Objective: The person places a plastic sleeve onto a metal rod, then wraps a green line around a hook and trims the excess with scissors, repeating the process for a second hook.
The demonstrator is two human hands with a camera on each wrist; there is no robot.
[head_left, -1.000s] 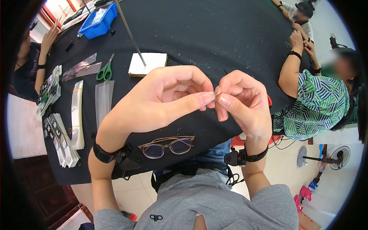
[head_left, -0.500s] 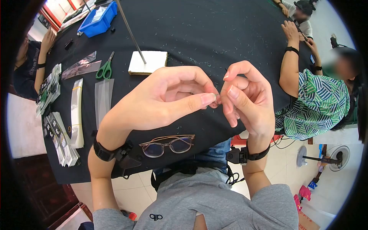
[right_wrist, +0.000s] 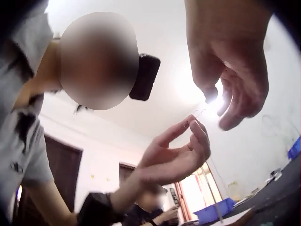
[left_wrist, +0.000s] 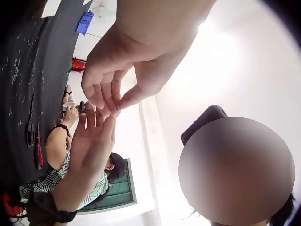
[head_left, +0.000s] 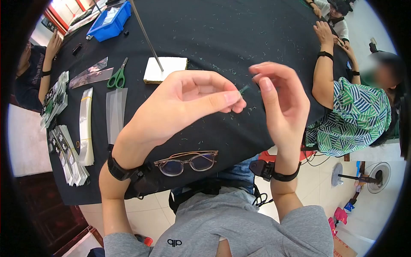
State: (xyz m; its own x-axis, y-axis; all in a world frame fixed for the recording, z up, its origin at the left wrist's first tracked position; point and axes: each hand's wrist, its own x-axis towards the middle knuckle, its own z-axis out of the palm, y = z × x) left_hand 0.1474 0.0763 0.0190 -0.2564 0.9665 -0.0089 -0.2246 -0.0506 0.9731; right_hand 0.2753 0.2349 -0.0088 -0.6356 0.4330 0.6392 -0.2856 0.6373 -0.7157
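My left hand [head_left: 188, 98] pinches a tiny thin greenish strand [head_left: 244, 89] between thumb and fingertips, its free end sticking out to the right. In the right wrist view a fine thread-like end shows above the fingertips of the left hand [right_wrist: 174, 160]. My right hand [head_left: 287, 105] is raised a short way to the right, thumb and fingers apart, with nothing visible between them. From the left wrist view, the right hand [left_wrist: 91, 146] overlaps the fingertips of the left hand [left_wrist: 124, 68]. Both hands are above the black cloth of the table [head_left: 222, 132].
Glasses [head_left: 187, 164] lie at the near edge. To the left are green scissors [head_left: 117, 78], clear sleeves [head_left: 87, 128] and stacked cards [head_left: 68, 158]. A rod stands in a white block [head_left: 171, 68]; a blue bin [head_left: 107, 28] is behind. Other people sit on both sides; strand scraps litter the cloth.
The right hand has parted from the left fingertips, moving right, and its fingers have spread. The left hand keeps its pinch nearly in place, and the strand's end now shows.
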